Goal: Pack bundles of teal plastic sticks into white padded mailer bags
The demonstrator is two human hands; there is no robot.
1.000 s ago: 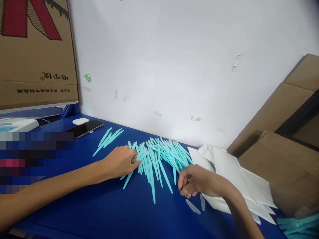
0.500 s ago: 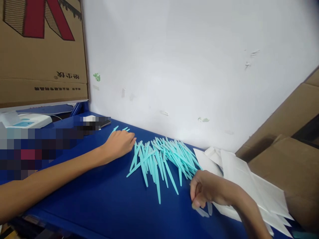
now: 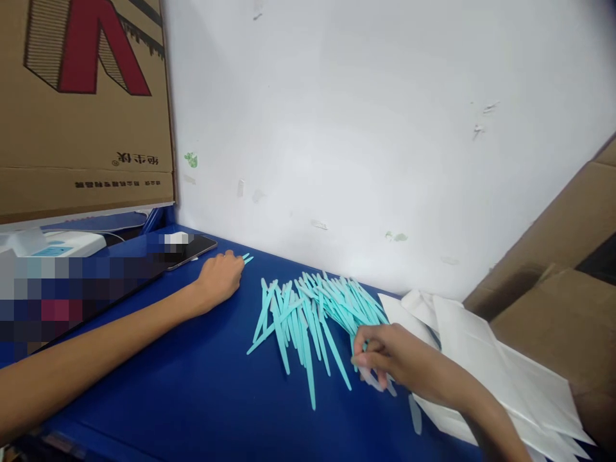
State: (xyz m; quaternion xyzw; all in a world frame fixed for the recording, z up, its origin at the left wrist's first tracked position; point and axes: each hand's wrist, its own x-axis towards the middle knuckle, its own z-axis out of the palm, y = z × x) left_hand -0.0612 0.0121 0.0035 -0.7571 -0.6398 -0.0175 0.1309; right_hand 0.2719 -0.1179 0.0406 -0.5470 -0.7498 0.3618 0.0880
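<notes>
My left hand (image 3: pixel 220 282) is closed on the far left of the blue table, with the tips of two turquoise sticks (image 3: pixel 248 258) showing just beyond its knuckles. What its fingers hold, if anything, is hidden. A spread pile of slim turquoise sticks with paler ends (image 3: pixel 308 321), shaped like eyebrow razors, lies between my hands. At the pile's right edge, my right hand (image 3: pixel 380 353) pinches a small translucent plastic piece (image 3: pixel 370 378). Another translucent piece (image 3: pixel 414 414) lies on the table below that hand, and one more is partly covered by its fingers.
White paper sheets or bags (image 3: pixel 500 366) are stacked on the right, against brown cardboard (image 3: pixel 539 327). A dark phone-like device (image 3: pixel 199 247) lies at the back left, near a white device (image 3: pixel 79 244). A large printed carton (image 3: pixel 91 128) stands above them. The white wall (image 3: pixel 327 128) bounds the table's back.
My left hand has drawn left, away from the pile. My right hand has risen up and left toward the pile, with a translucent piece between its fingers. The view has tilted slightly upward.
</notes>
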